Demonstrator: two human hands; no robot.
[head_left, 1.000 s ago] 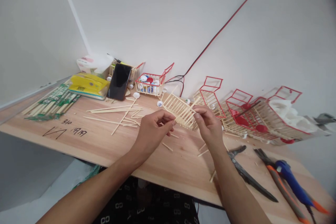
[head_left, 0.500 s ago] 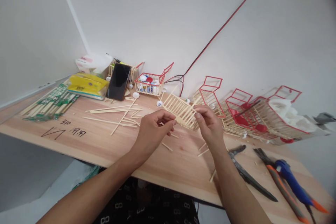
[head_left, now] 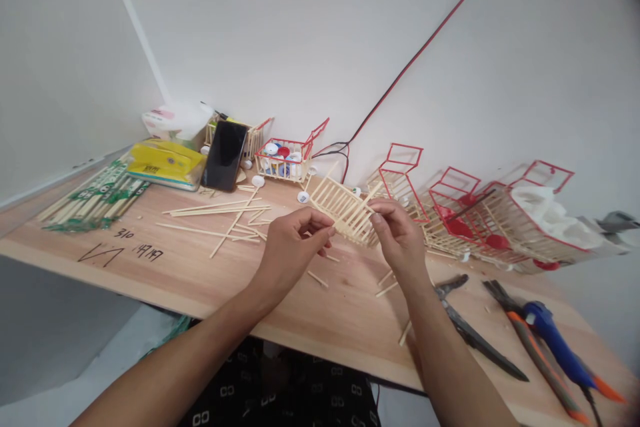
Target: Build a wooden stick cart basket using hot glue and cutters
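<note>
A small slatted basket frame of pale wooden sticks [head_left: 345, 208] is held tilted above the table between my two hands. My left hand [head_left: 300, 240] pinches its near left corner with thumb and index finger. On the right side, my right hand [head_left: 397, 230] grips the edge, its thumb against the sticks. Behind the frame stands a finished-looking mini shopping cart [head_left: 283, 161] with a red rim and bottle caps inside. Loose wooden sticks [head_left: 220, 210] lie scattered to the left of my left hand.
Several more stick carts [head_left: 455, 227] line the wall at right. Cutting pliers [head_left: 475, 333] and a blue glue gun [head_left: 557, 340] lie at the right front. A phone [head_left: 225, 155], a yellow pack [head_left: 167, 161] and green-wrapped stick bundles [head_left: 97, 193] stand or lie at left.
Almost nothing differs. The view has shifted very slightly, while both hands keep the same hold on the stick frame.
</note>
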